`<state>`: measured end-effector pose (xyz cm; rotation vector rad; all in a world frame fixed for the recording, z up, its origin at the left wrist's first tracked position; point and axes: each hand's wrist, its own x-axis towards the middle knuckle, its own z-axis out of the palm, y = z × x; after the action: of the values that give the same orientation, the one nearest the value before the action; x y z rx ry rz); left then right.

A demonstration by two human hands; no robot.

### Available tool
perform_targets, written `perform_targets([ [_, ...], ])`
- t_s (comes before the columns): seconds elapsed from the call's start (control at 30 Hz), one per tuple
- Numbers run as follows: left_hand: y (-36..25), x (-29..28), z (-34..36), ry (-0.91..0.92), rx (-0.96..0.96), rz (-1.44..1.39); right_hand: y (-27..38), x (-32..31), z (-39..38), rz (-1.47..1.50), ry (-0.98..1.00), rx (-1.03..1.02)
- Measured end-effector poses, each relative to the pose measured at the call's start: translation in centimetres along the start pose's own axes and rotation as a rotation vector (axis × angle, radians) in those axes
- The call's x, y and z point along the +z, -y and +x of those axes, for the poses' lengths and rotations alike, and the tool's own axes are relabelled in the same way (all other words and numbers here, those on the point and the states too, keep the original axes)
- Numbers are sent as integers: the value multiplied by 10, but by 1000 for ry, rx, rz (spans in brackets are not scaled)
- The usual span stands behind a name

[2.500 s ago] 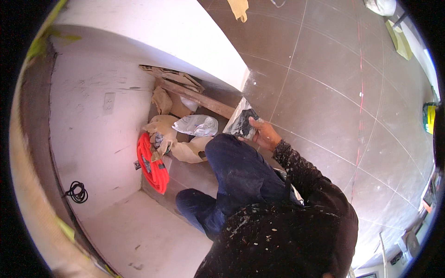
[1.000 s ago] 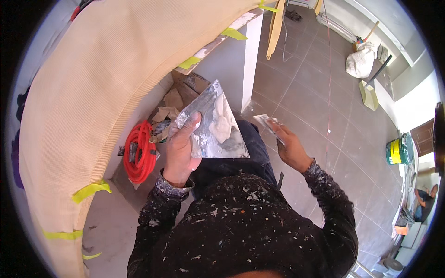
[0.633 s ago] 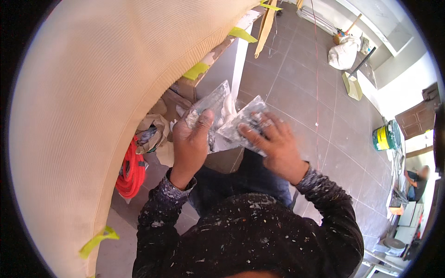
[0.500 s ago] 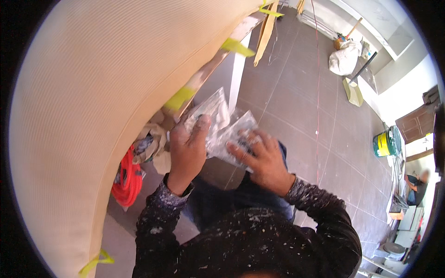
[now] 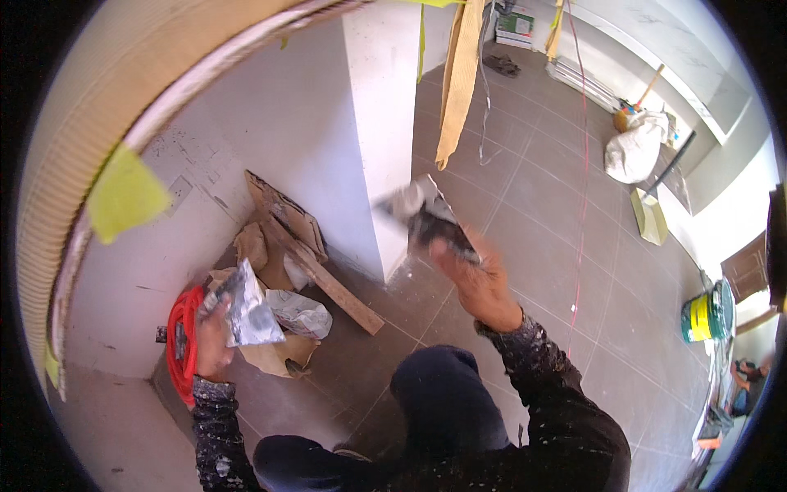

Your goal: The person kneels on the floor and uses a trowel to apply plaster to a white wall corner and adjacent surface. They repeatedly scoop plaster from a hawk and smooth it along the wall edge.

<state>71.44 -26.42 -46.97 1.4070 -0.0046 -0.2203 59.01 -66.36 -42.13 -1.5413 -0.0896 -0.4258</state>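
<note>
My left hand [image 5: 213, 340] is closed on a metal putty knife [image 5: 254, 314], whose flat blade is smeared with white paste. It is low on the left, in front of a coil of red hose [image 5: 182, 344]. My right hand [image 5: 482, 287] grips a second putty knife [image 5: 428, 211], raised near the lower corner of a white wall end [image 5: 381, 123]. Whitish paste lies on that blade, which is slightly blurred. The two blades are well apart, and my fingers partly hide both handles.
A wooden plank [image 5: 324, 279], brown paper [image 5: 283, 353] and a crumpled white bag [image 5: 299, 313] lie along the wall. Corrugated cardboard [image 5: 57, 205] with yellow tape [image 5: 123, 195] arches at left. A green bucket [image 5: 709, 313], white sack [image 5: 635, 148] and dustpan [image 5: 649, 217] stand right.
My hands have separated, the left going down and left, the right upward, each with a putty knife. The view has shifted off the cardboard, revealing the wall and the things at its foot.
</note>
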Motion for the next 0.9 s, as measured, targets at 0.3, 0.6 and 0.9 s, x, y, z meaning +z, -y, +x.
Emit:
perform_targets([
  [0.3,116,-46,-23,-176,-3,83,13,-20,159,-913,-430,-1046],
  [0.6,100,-7,-23,-117,159,219,21,-1,219,-885,-518,-1156],
  [0.9,129,-40,-9,-143,-100,69,-20,-27,147,-1011,-338,-922],
])
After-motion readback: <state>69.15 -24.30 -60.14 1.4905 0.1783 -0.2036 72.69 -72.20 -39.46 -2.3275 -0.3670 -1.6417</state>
